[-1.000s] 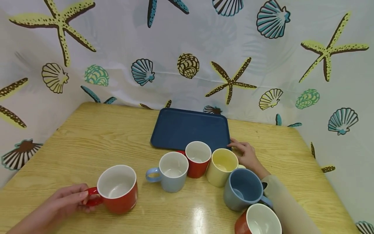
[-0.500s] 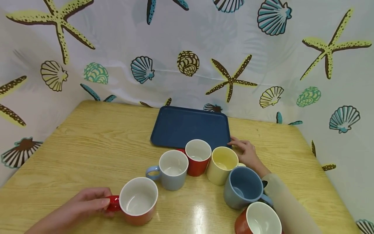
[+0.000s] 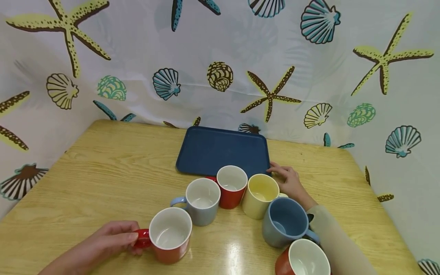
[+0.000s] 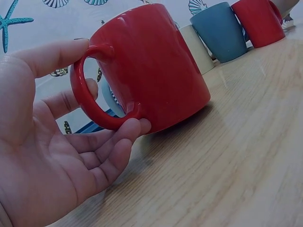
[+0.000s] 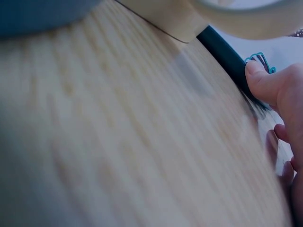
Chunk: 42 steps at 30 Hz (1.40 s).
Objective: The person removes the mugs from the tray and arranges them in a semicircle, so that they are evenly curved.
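Note:
My left hand [image 3: 117, 242] pinches the handle of a red mug with a white inside [image 3: 170, 235] at the front left. In the left wrist view, the thumb lies on top of the mug's handle [image 4: 90, 106] and fingertips reach under it, close to the base. That mug stands upright right beside a light blue mug [image 3: 203, 202]. My right hand [image 3: 290, 183] rests at the near right corner of a dark blue tray [image 3: 223, 149], behind the yellow mug [image 3: 261, 196]. In the right wrist view, the thumb [image 5: 260, 80] touches the tray's edge [image 5: 232, 66].
A second red mug [image 3: 232, 187] stands in front of the tray, between the light blue and yellow mugs. A darker blue mug [image 3: 286, 222] and another red mug [image 3: 302, 259] stand along my right sleeve [image 3: 338, 236]. A patterned cloth [image 3: 220, 46] hangs behind the wooden table [image 3: 113, 164].
My left hand has slid the red mug rightward and slightly nearer, up beside the light blue mug. My right hand has stayed at the tray's corner.

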Tool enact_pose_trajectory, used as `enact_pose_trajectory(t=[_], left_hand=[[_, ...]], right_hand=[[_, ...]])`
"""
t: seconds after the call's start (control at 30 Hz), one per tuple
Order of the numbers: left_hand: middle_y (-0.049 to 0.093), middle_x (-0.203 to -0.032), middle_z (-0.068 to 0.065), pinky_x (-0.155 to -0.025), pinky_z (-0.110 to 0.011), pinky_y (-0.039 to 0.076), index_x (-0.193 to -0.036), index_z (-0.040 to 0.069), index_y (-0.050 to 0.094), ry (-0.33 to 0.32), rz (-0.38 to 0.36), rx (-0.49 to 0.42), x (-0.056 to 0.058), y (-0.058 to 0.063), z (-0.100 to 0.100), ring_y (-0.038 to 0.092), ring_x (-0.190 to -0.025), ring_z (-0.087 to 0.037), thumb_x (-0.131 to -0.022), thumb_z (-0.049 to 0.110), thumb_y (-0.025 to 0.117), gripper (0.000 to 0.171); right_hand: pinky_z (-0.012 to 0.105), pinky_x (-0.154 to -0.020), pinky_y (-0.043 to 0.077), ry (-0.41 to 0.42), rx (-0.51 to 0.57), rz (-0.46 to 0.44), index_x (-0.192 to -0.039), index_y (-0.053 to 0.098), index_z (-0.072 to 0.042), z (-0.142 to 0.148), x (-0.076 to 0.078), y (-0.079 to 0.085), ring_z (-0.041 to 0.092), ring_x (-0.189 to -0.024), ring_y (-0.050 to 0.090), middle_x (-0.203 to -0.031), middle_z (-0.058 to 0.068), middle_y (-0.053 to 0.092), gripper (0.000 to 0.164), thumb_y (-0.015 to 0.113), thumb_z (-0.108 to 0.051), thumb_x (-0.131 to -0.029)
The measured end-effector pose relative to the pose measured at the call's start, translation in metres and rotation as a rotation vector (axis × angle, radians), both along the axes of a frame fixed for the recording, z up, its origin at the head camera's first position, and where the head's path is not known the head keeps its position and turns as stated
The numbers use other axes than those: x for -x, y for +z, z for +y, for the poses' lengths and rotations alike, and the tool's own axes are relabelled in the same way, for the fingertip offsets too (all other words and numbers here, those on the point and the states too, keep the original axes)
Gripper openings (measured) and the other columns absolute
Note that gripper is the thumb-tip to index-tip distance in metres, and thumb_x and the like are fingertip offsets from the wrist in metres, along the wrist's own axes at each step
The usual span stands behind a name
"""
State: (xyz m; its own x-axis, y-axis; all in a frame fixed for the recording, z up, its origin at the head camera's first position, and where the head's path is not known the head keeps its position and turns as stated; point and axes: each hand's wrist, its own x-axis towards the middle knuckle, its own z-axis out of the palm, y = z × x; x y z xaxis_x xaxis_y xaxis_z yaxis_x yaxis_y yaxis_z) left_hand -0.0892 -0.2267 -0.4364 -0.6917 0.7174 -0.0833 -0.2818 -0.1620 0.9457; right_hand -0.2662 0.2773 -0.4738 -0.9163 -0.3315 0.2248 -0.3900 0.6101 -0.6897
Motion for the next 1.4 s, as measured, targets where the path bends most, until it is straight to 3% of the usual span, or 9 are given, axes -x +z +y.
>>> enact_pose_trajectory(t=[0.13,0.43,0.87,1.07,1.23,1.4], left_hand=[[0.062,-0.098,-0.013,-0.088,-0.033,0.046,-0.101,-0.013,0.050,-0.011,-0.004,-0.019,0.003,-0.002,0.002,0.060,-0.091,-0.023,-0.100,0.004,0.026,0.029],[0.064,-0.098,-0.016,-0.084,-0.032,0.048,-0.106,-0.011,0.054,0.004,0.000,-0.005,0.007,-0.003,0.002,0.060,-0.092,-0.022,-0.100,0.003,0.028,0.030],[0.062,-0.106,-0.017,-0.088,-0.037,0.048,-0.110,-0.009,0.053,0.008,-0.022,-0.040,0.010,-0.004,0.004,0.061,-0.098,-0.025,-0.100,0.003,0.028,0.030],[0.062,-0.105,-0.019,-0.086,-0.037,0.049,-0.110,-0.005,0.054,0.024,-0.042,-0.020,0.010,-0.005,0.004,0.062,-0.097,-0.025,-0.100,0.005,0.029,0.029],[0.063,-0.102,-0.020,-0.083,-0.037,0.051,-0.109,-0.004,0.053,0.033,-0.010,-0.007,0.010,-0.004,0.005,0.062,-0.094,-0.025,-0.100,0.004,0.029,0.027],[0.061,-0.105,-0.022,-0.080,-0.038,0.052,-0.112,-0.002,0.052,0.060,0.044,0.095,0.010,-0.001,0.006,0.062,-0.094,-0.027,-0.100,0.007,0.031,0.026]], right_hand=[[0.059,-0.096,0.013,0.000,0.002,0.017,-0.115,0.064,-0.014,0.002,0.002,-0.005,0.025,-0.112,0.035,-0.143,0.004,0.041,0.036,0.070,-0.027,-0.081],[0.057,-0.102,0.011,-0.017,-0.031,-0.043,-0.117,0.064,-0.016,0.001,0.003,-0.003,0.025,-0.117,0.034,-0.145,0.000,0.038,0.037,0.071,-0.017,-0.081],[0.056,-0.101,0.012,-0.011,-0.034,-0.029,-0.117,0.063,-0.015,-0.001,0.002,0.000,0.024,-0.116,0.035,-0.145,0.000,0.038,0.037,0.070,-0.016,-0.081],[0.057,-0.101,0.012,-0.019,-0.036,-0.042,-0.118,0.063,-0.016,-0.002,0.000,0.001,0.024,-0.117,0.034,-0.145,0.000,0.038,0.037,0.070,-0.017,-0.081],[0.057,-0.101,0.012,-0.013,-0.031,-0.040,-0.118,0.063,-0.014,-0.002,-0.001,0.004,0.025,-0.117,0.034,-0.145,0.001,0.038,0.036,0.069,-0.016,-0.082],[0.057,-0.101,0.013,-0.030,-0.031,-0.073,-0.118,0.063,-0.015,-0.002,-0.001,0.007,0.025,-0.119,0.032,-0.146,-0.002,0.037,0.036,0.069,-0.018,-0.083]])
